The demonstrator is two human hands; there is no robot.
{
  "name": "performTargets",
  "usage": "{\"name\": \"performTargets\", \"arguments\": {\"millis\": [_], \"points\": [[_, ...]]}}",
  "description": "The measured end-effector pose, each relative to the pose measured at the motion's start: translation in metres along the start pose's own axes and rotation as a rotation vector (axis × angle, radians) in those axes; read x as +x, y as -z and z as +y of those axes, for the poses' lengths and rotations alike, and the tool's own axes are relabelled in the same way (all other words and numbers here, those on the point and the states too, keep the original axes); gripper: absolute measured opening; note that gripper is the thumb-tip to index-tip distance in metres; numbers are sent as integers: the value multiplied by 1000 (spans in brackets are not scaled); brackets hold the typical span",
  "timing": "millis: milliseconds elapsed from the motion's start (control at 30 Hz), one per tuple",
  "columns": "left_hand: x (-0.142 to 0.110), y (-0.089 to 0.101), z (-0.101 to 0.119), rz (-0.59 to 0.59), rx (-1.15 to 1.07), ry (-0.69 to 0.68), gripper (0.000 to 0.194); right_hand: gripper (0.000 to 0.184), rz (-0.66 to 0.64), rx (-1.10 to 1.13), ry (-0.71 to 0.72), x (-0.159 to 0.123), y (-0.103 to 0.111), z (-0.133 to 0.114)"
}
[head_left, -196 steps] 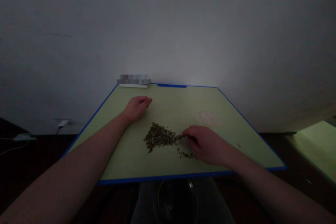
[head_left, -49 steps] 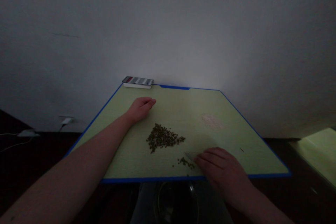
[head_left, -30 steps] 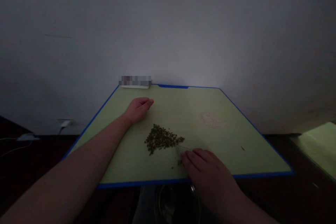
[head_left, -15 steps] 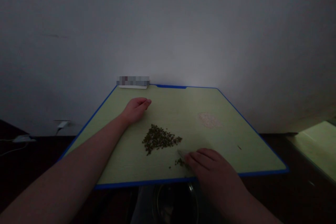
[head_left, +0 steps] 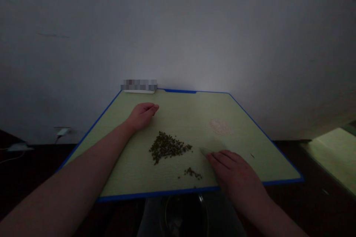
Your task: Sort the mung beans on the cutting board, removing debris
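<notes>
My left hand (head_left: 143, 114) rests on the table in a loose fist, thumb laid against the curled fingers; nothing shows in it. Just nearer lies a heap of small dark green-brown beans or seeds (head_left: 168, 146), drawn out to a point on the right. My right hand (head_left: 232, 166) is closed on a thin, pale, see-through flat piece (head_left: 205, 151), whose tip juts left toward the heap's point without touching it. A smaller cluster of the same grains (head_left: 192, 172) lies near the front edge, left of the right hand. Pale grains (head_left: 220, 126) are spread at back right.
The light table (head_left: 180, 107) has blue edging and stands near a wall. At its far left corner is a white box-like thing (head_left: 140, 91), partly blurred out. A dark thin sliver (head_left: 252, 155) lies at right. Below the front edge is a round, dark, rimmed container (head_left: 205, 211).
My right hand has moved away from the front edge and slightly right with the flat piece, uncovering the small cluster. My left hand stays in place. The view has shifted slightly.
</notes>
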State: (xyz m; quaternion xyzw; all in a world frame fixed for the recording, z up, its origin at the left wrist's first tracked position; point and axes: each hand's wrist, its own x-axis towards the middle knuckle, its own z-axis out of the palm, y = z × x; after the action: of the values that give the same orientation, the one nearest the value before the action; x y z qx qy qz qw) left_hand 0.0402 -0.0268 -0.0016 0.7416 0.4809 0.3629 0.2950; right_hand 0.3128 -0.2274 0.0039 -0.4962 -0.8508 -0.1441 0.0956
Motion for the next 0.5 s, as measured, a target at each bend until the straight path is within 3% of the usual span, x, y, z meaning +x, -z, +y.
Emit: {"name": "performTargets", "arguments": {"millis": [500], "points": [[-1, 0, 1, 9, 16, 14, 42, 37, 3, 89, 28, 13, -2, -22]]}}
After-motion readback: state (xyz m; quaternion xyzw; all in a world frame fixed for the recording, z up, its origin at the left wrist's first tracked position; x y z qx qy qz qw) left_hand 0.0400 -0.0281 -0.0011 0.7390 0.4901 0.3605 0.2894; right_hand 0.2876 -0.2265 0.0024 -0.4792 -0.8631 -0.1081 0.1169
